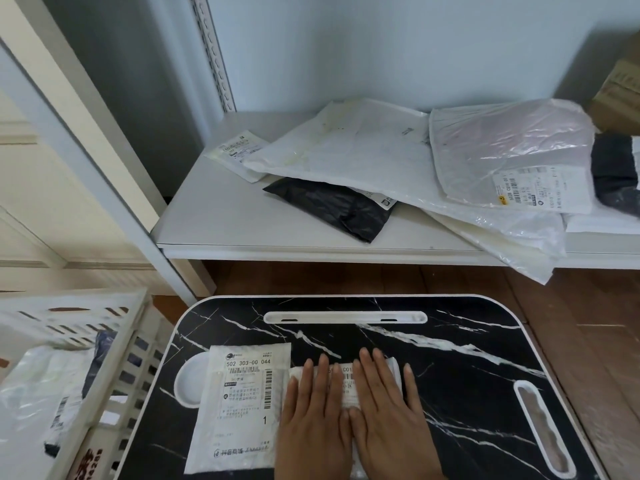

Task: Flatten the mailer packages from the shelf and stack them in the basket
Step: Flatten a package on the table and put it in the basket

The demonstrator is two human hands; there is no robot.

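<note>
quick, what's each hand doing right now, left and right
Left hand: open, fingers straight, pressing flat on the small white mailer.
Right hand: open, pressing on the same mailer.

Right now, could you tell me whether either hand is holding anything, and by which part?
Nothing is gripped: the left hand and right hand press flat on the white mailer.

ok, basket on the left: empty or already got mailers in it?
Not empty. The basket already holds mailers: pale plastic ones, one with a barcode label, plus something dark.
</note>
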